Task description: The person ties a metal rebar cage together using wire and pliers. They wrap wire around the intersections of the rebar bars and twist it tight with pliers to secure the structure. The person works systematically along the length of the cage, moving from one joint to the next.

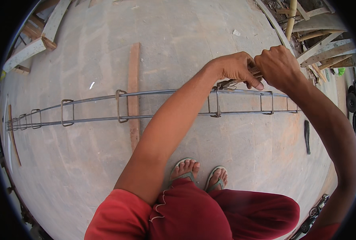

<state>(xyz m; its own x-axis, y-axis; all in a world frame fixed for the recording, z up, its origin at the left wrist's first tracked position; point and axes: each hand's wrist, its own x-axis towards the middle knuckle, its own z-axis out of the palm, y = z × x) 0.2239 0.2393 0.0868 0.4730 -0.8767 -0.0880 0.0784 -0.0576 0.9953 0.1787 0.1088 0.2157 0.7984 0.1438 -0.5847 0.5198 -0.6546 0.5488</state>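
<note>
A long rebar cage [94, 119] runs across in front of me, its thin bars held by squarish bent-wire stirrups [68, 113]. Just above the cage, right of centre, a rusty metal tool [227, 84] that looks like pincers has its end at the top of one stirrup [217, 104]. My left hand [238, 69] is curled around this tool, thumb pointing right. Beside it my right hand [280, 67] makes a fist, knuckles up, at the tool's ribbed brown grip end. The fingers of the right hand hide what lies inside them.
Under the cage lies a reddish wooden board [134, 72]. Timber pieces [326, 48] are heaped at the far right, and a wooden frame [32, 50] stands far left. A short black strip [307, 137] rests on the concrete floor [78, 168]. My sandalled feet [186, 170] are on the near side.
</note>
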